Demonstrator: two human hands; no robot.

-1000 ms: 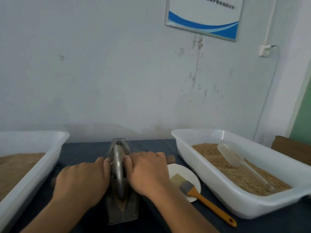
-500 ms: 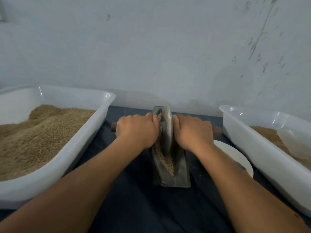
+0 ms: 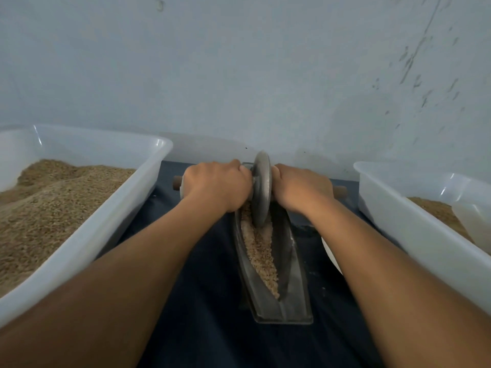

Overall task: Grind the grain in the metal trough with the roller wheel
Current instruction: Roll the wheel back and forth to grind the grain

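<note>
The grey metal roller wheel (image 3: 261, 188) is held upright on its edge at the far end of the long, narrow grey metal trough (image 3: 293, 266), its lower rim sunk into the tan crushed grain (image 3: 261, 254). The wheel is carried on a brown wooden axle handle (image 3: 341, 192) that runs crosswise through it. The left hand (image 3: 216, 187) is wrapped around the handle just left of the wheel, fingers curled tightly over it, and the short stub end of the handle is seen sticking out beyond that grip. The right hand (image 3: 301, 188) is closed in the same way around the handle just right of the wheel, with the other stub protruding past its outer side. Both grips are fully closed on the handle, knuckles up.

The grain is spread along the trough channel from beneath the wheel toward the near, pointed end, below and nearer than both grips. The trough is set on a dark blue cloth-covered surface (image 3: 202, 301).

Well to the left of the left grip, a large white plastic tub (image 3: 111, 229) heaped with brown grain is placed. To the right of the right grip, a second white plastic tub (image 3: 414, 235) holding grain is seen, and the edge of a white round plate (image 3: 330, 254) is partly hidden under the right forearm.
</note>
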